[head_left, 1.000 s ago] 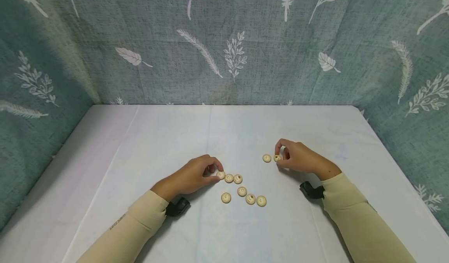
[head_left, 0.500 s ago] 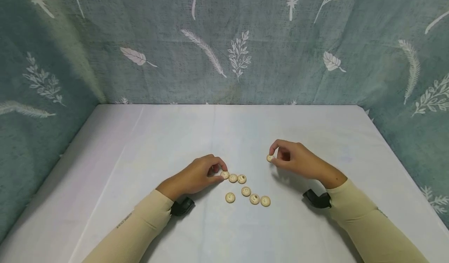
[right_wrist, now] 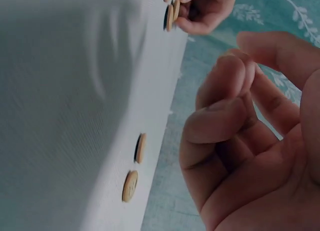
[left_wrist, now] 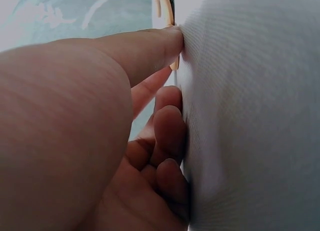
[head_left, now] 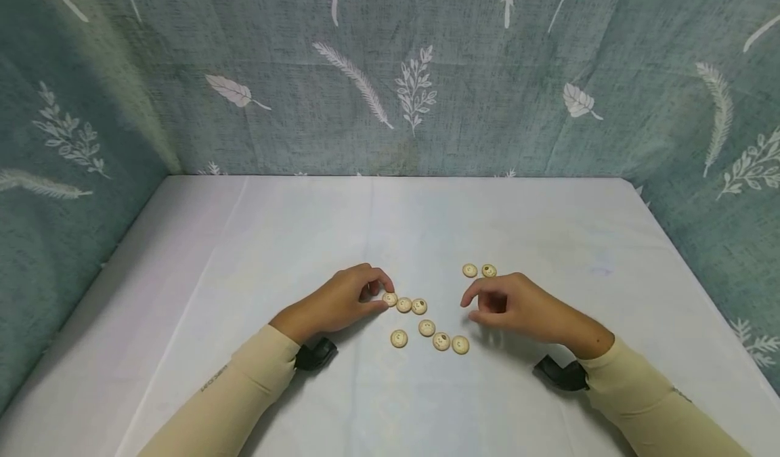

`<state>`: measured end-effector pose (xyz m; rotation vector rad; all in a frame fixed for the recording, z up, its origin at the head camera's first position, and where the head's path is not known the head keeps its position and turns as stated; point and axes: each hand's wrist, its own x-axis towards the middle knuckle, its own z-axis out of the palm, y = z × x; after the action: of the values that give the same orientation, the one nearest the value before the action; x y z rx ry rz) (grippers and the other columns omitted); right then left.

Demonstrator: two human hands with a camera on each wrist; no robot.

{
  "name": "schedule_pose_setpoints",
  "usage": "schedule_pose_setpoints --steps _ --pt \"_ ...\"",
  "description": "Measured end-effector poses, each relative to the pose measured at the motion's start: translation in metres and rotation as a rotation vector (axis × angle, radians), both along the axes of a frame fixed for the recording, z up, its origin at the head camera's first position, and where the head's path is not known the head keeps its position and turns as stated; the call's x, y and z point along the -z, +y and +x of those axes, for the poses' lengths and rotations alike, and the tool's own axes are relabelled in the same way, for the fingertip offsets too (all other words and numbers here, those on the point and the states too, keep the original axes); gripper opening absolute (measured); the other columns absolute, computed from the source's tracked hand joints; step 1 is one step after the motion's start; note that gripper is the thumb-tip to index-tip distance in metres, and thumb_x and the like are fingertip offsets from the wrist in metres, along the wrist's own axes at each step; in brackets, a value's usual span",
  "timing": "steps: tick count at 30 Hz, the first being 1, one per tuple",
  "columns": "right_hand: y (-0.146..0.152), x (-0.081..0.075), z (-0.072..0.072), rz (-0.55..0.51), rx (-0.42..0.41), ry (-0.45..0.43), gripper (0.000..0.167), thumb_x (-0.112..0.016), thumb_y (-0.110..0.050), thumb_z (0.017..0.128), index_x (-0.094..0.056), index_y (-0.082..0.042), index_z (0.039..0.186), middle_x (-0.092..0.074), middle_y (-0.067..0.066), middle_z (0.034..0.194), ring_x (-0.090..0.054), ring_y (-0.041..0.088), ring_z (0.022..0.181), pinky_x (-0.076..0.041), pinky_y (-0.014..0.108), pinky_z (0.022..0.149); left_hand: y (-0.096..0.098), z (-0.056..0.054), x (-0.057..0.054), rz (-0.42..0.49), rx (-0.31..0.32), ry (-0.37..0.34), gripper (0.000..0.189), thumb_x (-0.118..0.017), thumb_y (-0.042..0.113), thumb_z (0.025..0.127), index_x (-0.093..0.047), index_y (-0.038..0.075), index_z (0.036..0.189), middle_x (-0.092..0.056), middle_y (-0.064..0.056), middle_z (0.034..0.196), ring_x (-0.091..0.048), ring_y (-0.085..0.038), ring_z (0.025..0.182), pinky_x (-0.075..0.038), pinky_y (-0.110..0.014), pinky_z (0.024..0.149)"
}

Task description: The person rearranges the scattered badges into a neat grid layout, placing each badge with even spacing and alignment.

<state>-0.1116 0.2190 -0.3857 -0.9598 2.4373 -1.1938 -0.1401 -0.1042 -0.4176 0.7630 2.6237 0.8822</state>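
My left hand (head_left: pixel 344 299) pinches a small round wooden disc (head_left: pixel 390 299) at its edge between thumb and index finger, flat on the white cloth. Against it, in a row to the right, lie another disc (head_left: pixel 404 305) and one with a dark spot (head_left: pixel 419 306). My right hand (head_left: pixel 518 308) hovers over the cloth with thumb and index finger apart and nothing between them. Just beyond it lie a plain disc (head_left: pixel 470 270) and a spotted disc (head_left: pixel 489 271), a little apart. In the left wrist view, the left thumb (left_wrist: pixel 160 46) covers most of the disc.
Nearer me lie several more discs: one alone (head_left: pixel 399 338), and a slanting group with a spotted disc (head_left: pixel 441 341) and a disc (head_left: pixel 460 345) at its right end. A green leaf-patterned curtain (head_left: pixel 292 105) borders the white table (head_left: pixel 280 220) at the back and sides.
My right hand let go of the plain far disc, leaving it beside the spotted one, then moved toward me with its fingers parted. My left hand keeps its pinch in place.
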Motion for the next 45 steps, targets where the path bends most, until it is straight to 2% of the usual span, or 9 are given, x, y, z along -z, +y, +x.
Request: schedule_pose_setpoints --steps 7,18,28,45 --pt "-0.008 0.005 0.005 0.047 -0.072 -0.045 0.015 -0.075 -0.009 0.088 -0.065 -0.014 0.098 -0.052 -0.013 0.068 -0.047 -0.003 0.061 -0.044 0.017 0.058 -0.004 0.0 -0.002 0.004 -0.004 0.004 0.02 -0.076 0.022 0.09 -0.066 0.021 0.108 -0.054 0.006 0.089 -0.049 -0.01 0.081 -0.044 -0.024 0.074" --pt "-0.016 0.009 0.012 0.172 -0.128 -0.14 0.022 -0.078 -0.013 0.086 -0.063 -0.017 0.101 -0.054 -0.014 0.069 -0.048 -0.004 0.061 -0.045 0.017 0.059 -0.005 0.002 0.003 0.026 -0.009 -0.02 0.019 -0.076 0.021 0.09 -0.066 0.02 0.107 -0.053 0.004 0.089 -0.048 -0.01 0.081 -0.044 -0.024 0.073" --pt "-0.016 0.014 0.014 0.238 -0.121 -0.099 0.029 -0.08 -0.016 0.084 -0.059 -0.021 0.104 -0.053 -0.016 0.068 -0.048 -0.005 0.059 -0.045 0.018 0.061 -0.004 0.002 0.002 0.02 -0.008 -0.005 0.02 -0.077 0.02 0.09 -0.066 0.021 0.107 -0.053 0.005 0.088 -0.048 -0.01 0.08 -0.044 -0.024 0.073" --pt "-0.014 0.015 0.016 0.286 -0.079 -0.069 0.023 -0.077 -0.016 0.086 -0.061 -0.024 0.1 -0.051 -0.017 0.066 -0.047 -0.004 0.058 -0.044 0.018 0.06 0.0 -0.002 0.003 0.047 0.025 0.002 0.019 -0.076 0.02 0.09 -0.066 0.019 0.107 -0.053 0.004 0.088 -0.048 -0.01 0.08 -0.044 -0.023 0.073"
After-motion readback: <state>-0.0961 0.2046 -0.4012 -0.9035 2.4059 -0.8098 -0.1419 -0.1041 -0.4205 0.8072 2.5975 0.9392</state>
